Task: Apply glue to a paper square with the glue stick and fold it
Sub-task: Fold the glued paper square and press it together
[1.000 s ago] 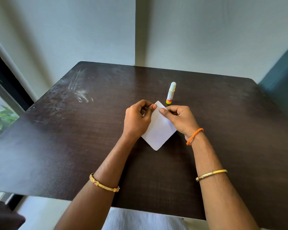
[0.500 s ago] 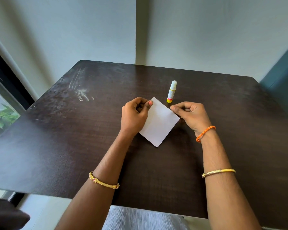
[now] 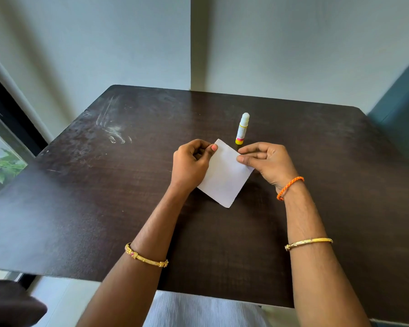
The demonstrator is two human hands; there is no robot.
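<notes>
A white paper square (image 3: pixel 224 177) lies like a diamond on the dark table (image 3: pixel 104 208), near the middle. My left hand (image 3: pixel 190 162) pinches its upper left edge between thumb and curled fingers. My right hand (image 3: pixel 268 162) pinches the upper right edge with thumb and forefinger. Just behind the paper's top corner stands the glue stick (image 3: pixel 241 129), upright, capped white, with a yellow and pink base. Neither hand touches the glue stick.
A teal chair back (image 3: pixel 401 123) rises past the table's right far corner. White walls close the far side. A window with green leaves (image 3: pixel 0 168) is at the left. Pale smears mark the table's far left part.
My right hand slid from the paper's top corner out to the right, then came back onto the right edge. The paper turned slightly. The left hand kept its grip.
</notes>
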